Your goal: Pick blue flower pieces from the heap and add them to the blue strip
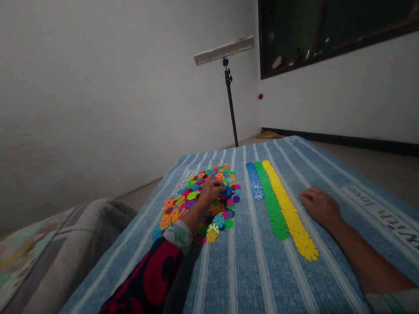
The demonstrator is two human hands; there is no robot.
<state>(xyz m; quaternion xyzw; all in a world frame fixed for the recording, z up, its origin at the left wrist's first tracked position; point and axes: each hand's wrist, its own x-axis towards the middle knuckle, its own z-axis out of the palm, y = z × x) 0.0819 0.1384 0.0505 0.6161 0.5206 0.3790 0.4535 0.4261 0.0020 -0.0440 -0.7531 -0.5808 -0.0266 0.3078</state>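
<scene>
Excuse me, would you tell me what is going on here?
A person's left hand is at a mixed pile of colourful discs, by a blue disc; any grip is unclear. Beside the pile lie a blue row, a green row and a yellow row. The loosely curled right hand is beside the yellow row.

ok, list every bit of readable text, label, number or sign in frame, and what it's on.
"with love" (case of the w unclear): pale printed band on the blue striped tablecloth, right side.
Dark print on the same cloth, left, partly hidden by the pile of notched plastic discs: unreadable.
Small pale patch at the cloth's far edge: too small to read.
No legible numbers or brands.
</scene>
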